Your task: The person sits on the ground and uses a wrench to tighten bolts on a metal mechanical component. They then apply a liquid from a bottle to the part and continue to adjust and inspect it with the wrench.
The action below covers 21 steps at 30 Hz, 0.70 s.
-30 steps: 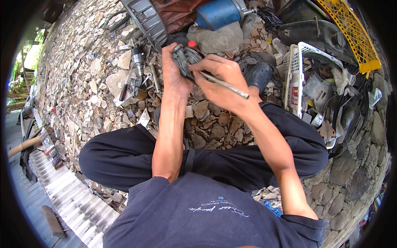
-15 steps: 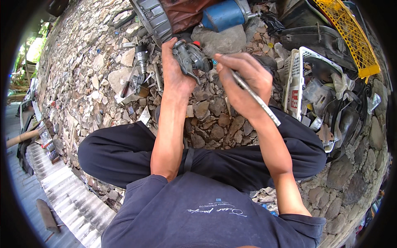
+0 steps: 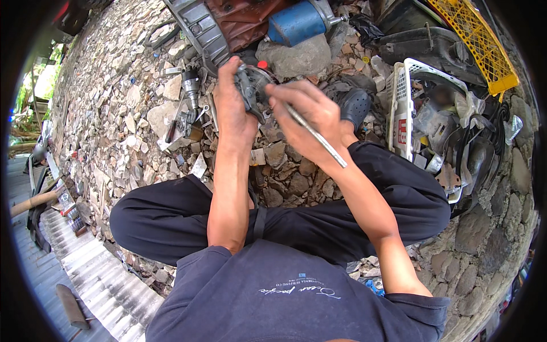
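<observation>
My left hand (image 3: 232, 111) is closed round a grey metal mechanical part (image 3: 251, 88) with a rounded body, held up above the rubble. My right hand (image 3: 305, 114) grips a long silvery metal rod tool (image 3: 329, 147), angled down toward my forearm; its fingertips are at the right side of the part, and the far tip of the rod is hidden behind them. Beyond the part a small red cap (image 3: 262, 64) shows. Left of my left hand lie a cylindrical metal component (image 3: 190, 85), a wrench (image 3: 203, 113) and a dark-handled screwdriver (image 3: 170, 132) on the stones.
Around me are a large metal housing (image 3: 199, 31), a blue cylinder (image 3: 293, 25), a flat rock (image 3: 293, 56), a white crate (image 3: 399, 134) of scrap parts, a yellow plastic grate (image 3: 478, 51), a dark tank (image 3: 427, 48) and corrugated sheeting (image 3: 102, 273). My crossed legs are below my hands.
My right hand swung out to the lower right with the rod half a second ago and is now back up and left against the part. My left hand has shifted slightly with the part.
</observation>
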### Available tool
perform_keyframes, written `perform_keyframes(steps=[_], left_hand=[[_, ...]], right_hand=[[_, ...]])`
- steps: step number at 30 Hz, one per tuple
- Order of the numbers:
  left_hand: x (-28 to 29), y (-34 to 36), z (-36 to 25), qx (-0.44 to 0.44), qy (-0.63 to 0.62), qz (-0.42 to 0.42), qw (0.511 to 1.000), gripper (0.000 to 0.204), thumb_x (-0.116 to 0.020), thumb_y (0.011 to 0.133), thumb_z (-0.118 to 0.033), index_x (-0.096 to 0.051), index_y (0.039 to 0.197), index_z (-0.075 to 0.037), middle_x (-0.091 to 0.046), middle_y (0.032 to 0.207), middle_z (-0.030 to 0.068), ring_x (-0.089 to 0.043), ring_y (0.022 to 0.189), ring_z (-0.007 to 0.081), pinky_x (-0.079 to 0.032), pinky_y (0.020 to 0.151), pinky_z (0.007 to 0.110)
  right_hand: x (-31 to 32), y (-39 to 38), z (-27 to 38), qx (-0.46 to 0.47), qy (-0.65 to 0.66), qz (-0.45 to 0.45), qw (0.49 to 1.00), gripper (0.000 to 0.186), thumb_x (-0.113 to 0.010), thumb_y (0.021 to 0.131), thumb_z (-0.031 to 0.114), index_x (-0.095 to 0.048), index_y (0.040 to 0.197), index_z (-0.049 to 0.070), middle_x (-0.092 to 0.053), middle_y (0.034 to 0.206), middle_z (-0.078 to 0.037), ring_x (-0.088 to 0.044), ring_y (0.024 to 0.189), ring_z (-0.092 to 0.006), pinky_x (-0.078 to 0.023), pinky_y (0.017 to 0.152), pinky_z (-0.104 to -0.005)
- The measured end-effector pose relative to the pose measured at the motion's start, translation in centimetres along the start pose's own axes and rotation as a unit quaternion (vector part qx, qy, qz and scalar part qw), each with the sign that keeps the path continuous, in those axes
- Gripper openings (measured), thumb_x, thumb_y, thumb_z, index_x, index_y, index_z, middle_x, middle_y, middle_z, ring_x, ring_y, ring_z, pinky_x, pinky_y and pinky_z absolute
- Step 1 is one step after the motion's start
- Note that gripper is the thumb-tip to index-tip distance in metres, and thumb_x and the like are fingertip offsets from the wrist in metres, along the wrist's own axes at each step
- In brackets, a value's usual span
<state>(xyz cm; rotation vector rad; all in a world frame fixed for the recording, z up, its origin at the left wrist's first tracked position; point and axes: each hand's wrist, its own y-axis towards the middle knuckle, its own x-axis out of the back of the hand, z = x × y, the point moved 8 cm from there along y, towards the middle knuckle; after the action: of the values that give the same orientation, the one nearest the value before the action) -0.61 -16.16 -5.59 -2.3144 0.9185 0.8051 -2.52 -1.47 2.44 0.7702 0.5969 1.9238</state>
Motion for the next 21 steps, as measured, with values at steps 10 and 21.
perform_keyframes(steps=[10, 21], left_hand=[[0.7, 0.7, 0.4, 0.015, -0.017, -0.01, 1.0, 0.024, -0.064, 0.091, -0.027, -0.061, 0.1, -0.005, -0.067, 0.086, 0.005, -0.067, 0.073, 0.0157, -0.055, 0.067, 0.03], [1.8, 0.9, 1.5, 0.035, -0.055, -0.013, 0.998, 0.018, -0.06, 0.089, -0.028, -0.059, 0.093, -0.011, -0.063, 0.075, 0.0013, -0.064, 0.067, 0.016, -0.052, 0.062, 0.032]], right_hand=[[-0.6, -0.3, -0.1, -0.031, -0.001, 0.001, 1.0, 0.016, -0.067, 0.078, -0.005, -0.068, 0.094, -0.002, -0.064, 0.082, -0.014, -0.066, 0.068, -0.0282, -0.053, 0.06, -0.0349], [-1.1, -1.7, -1.6, -0.125, 0.029, 0.051, 0.99, 0.014, -0.066, 0.079, -0.002, -0.069, 0.092, -0.002, -0.063, 0.079, -0.015, -0.065, 0.068, -0.0297, -0.051, 0.06, -0.0351]])
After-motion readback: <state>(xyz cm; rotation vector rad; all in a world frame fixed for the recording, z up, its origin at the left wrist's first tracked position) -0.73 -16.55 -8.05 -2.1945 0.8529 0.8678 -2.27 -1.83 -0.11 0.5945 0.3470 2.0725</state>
